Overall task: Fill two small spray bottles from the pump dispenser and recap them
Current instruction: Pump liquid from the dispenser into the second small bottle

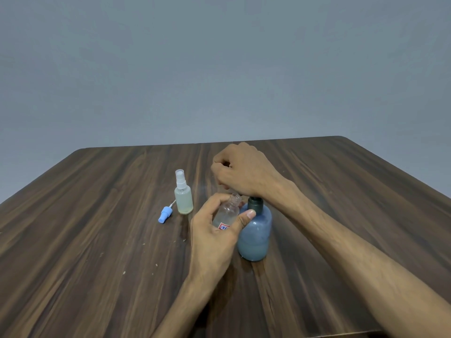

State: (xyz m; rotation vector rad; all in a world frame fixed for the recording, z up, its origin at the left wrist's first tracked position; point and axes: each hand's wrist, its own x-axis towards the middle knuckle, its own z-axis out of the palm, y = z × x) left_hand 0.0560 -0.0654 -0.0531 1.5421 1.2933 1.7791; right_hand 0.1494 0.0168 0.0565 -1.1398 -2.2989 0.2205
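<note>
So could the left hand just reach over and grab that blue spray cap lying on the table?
Probably not yet: the left hand is gripping the open clear bottle at the pump dispenser. The blue spray cap lies unobstructed left of it, beside the capped bottle.

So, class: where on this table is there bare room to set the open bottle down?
Bare wood lies left of the blue spray cap, and right of the blue pump dispenser beyond the right forearm. It is crowded between the capped spray bottle and the dispenser, where both hands work.
</note>
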